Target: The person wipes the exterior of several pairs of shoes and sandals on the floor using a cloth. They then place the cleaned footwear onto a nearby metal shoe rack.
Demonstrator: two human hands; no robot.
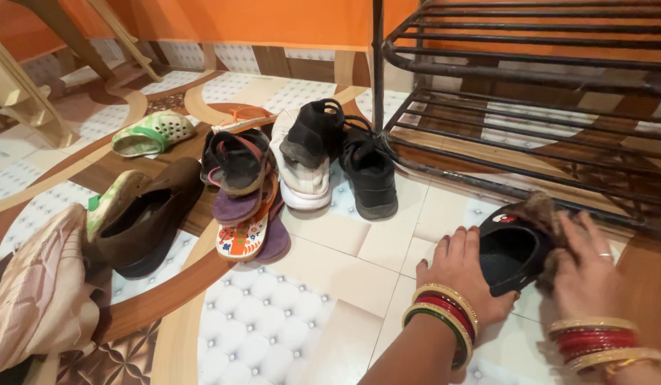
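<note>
A black slip-on shoe lies on the tiled floor just in front of the dark metal shoe rack, its opening facing the camera. The left hand rests flat against its near side, fingers together and lightly curled on the rim. The right hand presses a brownish cloth onto the heel end, fingers slightly spread. The shoe looks light and fairly stiff (moulded, likely a bit slick), best gripped at the rim of the opening. Well apart to the left sit black sneakers, a white shoe, stacked sandals, a brown shoe and a green clog.
</note>
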